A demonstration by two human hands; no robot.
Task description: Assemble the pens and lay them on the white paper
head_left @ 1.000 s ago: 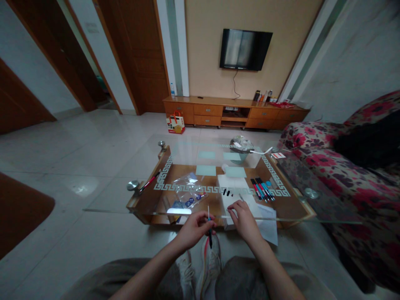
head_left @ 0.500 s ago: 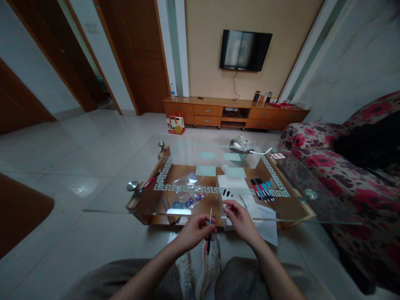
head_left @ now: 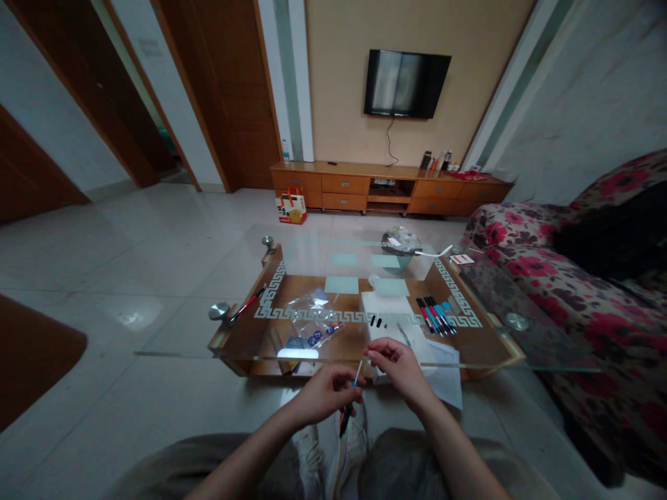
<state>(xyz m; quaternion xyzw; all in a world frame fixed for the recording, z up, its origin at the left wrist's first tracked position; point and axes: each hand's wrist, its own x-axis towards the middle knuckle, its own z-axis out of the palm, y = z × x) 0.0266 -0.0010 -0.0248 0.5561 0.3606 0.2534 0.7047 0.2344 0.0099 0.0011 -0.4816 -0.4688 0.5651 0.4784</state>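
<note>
My left hand (head_left: 328,394) is closed round a dark pen body (head_left: 346,419) with a thin white refill (head_left: 358,373) sticking up from it. Beside it, my right hand (head_left: 393,363) has its thumb and forefinger pinched near the refill's upper tip; what they hold, if anything, is too small to make out. Both hands are just over the near edge of the glass table (head_left: 198,355). Small black pieces (head_left: 376,321) and a thin silvery item (head_left: 404,335) lie beyond my right hand on a white surface (head_left: 388,305).
Several red, black and blue pens (head_left: 435,317) lie at the right. A clear plastic bag (head_left: 315,316) with blue round pieces is left of centre, and a red-black pen (head_left: 249,304) farther left. A filled bowl (head_left: 401,241) stands at the back.
My right hand has moved left and slightly down, its fingers now at the refill tip. My left hand has shifted a little lower, and the pen leans more to the right.
</note>
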